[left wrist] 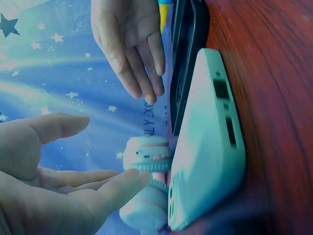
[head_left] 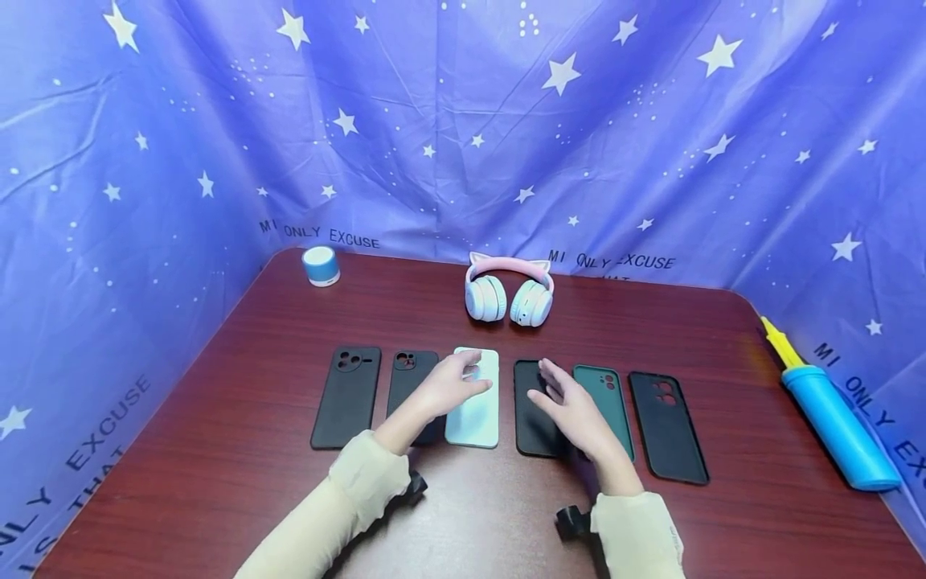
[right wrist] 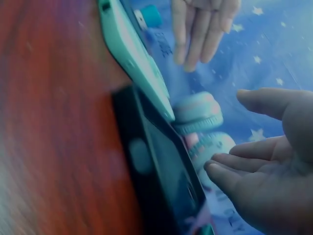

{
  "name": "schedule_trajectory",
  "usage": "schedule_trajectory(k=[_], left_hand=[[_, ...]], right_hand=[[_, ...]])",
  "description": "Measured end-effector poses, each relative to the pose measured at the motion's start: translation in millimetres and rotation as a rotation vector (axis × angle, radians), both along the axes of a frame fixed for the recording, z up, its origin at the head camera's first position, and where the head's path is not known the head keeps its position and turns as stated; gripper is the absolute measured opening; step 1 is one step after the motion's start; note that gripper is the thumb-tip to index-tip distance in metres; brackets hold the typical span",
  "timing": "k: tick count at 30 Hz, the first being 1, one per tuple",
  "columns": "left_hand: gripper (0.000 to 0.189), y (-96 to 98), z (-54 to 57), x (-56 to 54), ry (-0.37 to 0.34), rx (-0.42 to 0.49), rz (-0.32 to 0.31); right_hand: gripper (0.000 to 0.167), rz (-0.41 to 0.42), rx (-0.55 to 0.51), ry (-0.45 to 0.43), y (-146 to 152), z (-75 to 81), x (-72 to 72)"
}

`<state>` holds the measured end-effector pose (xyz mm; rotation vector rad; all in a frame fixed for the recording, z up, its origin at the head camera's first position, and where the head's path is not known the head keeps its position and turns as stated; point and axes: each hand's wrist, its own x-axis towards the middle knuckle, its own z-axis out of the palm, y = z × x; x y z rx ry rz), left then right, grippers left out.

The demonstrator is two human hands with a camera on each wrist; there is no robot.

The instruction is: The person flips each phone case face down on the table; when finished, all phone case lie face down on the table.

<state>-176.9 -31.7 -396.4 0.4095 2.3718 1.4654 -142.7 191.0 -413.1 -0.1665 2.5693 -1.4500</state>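
Several phone cases form a row across the table. My left hand (head_left: 447, 388), fingers mostly straight and holding nothing, is over the pale mint case (head_left: 473, 422) and beside a black case (head_left: 414, 386) with a round camera opening. The left wrist view shows a gap between that hand and the mint case (left wrist: 210, 142). My right hand (head_left: 575, 410) hovers over another black case (head_left: 531, 418), partly covering it and the dark green case (head_left: 606, 390). Its fingers are extended and loosely bent, with nothing between them. Both palms face inward.
Another black case (head_left: 347, 402) lies at the row's left end, and one more (head_left: 669, 434) at its right end. Cat-ear headphones (head_left: 510, 289) stand behind the row. A blue-and-white cylinder (head_left: 321, 267) is at the back left; a blue pump (head_left: 839, 426) with yellow nozzle lies far right.
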Motion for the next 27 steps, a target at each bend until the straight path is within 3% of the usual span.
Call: schedule_trajectory(k=[10,19,22,27], left_hand=[[0.059,36.4,-4.6,-6.6,-0.065,-0.019,-0.080],[0.068,52.4,-6.3,-6.9,-0.078,-0.189,-0.191],[0.069,55.0,-7.8,-7.0,-0.070,-0.212,-0.193],[0.067,56.7,-11.1,-7.5,-0.076,-0.177,-0.143]], right_hand=[[0.070,-0.003,0.096,-0.057,23,2.1,-1.0],[0.071,-0.017,0.185,-0.094,30,-0.1,-1.0],[0.071,-0.011,0.213,-0.087,30,-1.4,-0.9],[0.071,-0.018,0.222,-0.076,28,-3.1,-1.5]])
